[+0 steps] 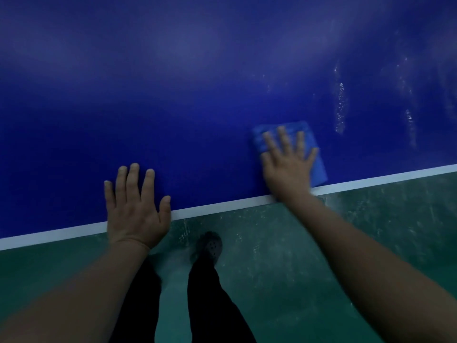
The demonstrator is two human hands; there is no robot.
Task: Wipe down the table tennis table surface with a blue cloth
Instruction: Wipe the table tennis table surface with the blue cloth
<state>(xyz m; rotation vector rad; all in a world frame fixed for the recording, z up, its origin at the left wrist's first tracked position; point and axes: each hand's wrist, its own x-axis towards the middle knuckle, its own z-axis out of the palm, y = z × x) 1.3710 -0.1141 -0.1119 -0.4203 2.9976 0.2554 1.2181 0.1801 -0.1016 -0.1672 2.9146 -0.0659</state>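
Table (197,107): dark blue top fills the upper part of the view; a white edge line (222,206) runs along its near border, rising from lower left to upper right. Faint pale smears cross the upper area.

Left hand (134,209): lies flat, palm down, on the table at its near edge, left of centre. Fingers straight and slightly spread, thumb out to the right beside the edge line. It grasps nothing; the heel of the hand covers the white line. Bare forearm runs down to the lower left corner.

Shoe (210,246): dark, perforated, on the floor below the table edge, between the two arms. Dark trouser legs (207,298) descend from it to the bottom of the view.

Floor (296,256): green, scuffed, with whitish marks.

Cloth (314,154): blue, folded to a rough rectangle, lying flat on the table right of centre, its near corner touching the edge line.

Right hand (288,164): flat on top of the cloth, fingers straight and spread, pressing it to the surface rather than curling round it. Slightly blurred. Forearm runs to the lower right corner.

Streaks (340,107): whitish, speckled, on the table just right of and beyond the cloth; further fainter ones near the right border.
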